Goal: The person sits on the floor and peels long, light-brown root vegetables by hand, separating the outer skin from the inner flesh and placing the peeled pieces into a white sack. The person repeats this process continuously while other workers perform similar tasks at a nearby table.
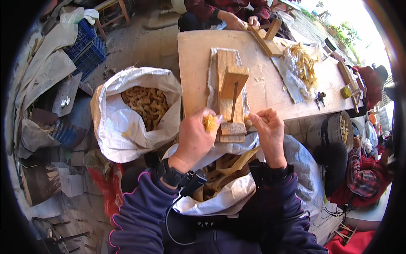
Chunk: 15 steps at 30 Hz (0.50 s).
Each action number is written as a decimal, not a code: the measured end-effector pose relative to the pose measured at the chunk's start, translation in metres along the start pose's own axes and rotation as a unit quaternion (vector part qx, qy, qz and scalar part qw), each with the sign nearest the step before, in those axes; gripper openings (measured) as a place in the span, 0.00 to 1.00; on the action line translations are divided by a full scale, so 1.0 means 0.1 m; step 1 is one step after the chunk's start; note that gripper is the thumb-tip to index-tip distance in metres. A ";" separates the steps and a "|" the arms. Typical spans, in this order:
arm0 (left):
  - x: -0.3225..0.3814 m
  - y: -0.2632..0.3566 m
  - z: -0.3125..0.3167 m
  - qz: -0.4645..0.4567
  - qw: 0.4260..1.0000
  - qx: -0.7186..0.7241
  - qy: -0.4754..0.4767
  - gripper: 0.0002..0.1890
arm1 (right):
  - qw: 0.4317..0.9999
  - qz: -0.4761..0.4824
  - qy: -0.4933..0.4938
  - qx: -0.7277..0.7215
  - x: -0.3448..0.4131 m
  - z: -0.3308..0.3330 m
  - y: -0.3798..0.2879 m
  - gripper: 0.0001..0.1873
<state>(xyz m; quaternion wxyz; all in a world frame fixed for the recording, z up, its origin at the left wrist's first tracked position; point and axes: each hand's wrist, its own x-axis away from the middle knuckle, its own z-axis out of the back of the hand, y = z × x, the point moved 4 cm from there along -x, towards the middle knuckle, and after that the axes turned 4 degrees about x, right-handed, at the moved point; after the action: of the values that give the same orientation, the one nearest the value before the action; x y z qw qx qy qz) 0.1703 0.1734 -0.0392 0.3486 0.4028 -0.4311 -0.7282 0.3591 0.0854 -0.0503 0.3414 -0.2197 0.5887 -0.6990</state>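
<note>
On the near edge of a wooden table [196, 76] stands a wooden block device [234, 81] with an upright post and a thin metal blade slanting down to its base. Just left of the blade's lower end, my left hand [199, 130] is closed around a bunch of yellowish strips [210, 123]. To the right of the blade, my right hand [268, 127] pinches a small yellowish piece [249, 117] between thumb and fingers. Below my hands, an open white woven sack [219, 203] holds long tan strips [222, 171].
At the left stands a white sack [111, 127] of short cut pieces [147, 104]. Across the table, a co-worker's hands [233, 21] are at a second wooden device [268, 39]. A plastic bag of strips [304, 66] lies at right, above a bucket [330, 130]. Other people sit at right.
</note>
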 end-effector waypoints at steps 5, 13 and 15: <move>0.14 0.07 0.16 0.025 0.999 0.020 -0.002 0.11 | 0.988 0.118 -0.101 0.025 0.42 -0.04 -0.28 0.04; 0.60 0.20 0.02 0.183 0.930 0.175 -0.266 0.11 | 0.870 0.394 -0.292 0.046 0.78 -0.28 -0.68 0.08; 0.72 0.25 -0.08 0.228 0.872 0.144 -0.409 0.14 | 0.886 0.331 -0.321 -0.046 0.65 -0.23 -0.64 0.05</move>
<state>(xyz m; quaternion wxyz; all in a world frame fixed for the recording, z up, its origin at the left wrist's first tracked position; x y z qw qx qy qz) 0.1502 0.0991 -0.0399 0.2360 0.0051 -0.7151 -0.6579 0.2852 0.0583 0.0007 0.7126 -0.2397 0.5174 -0.4087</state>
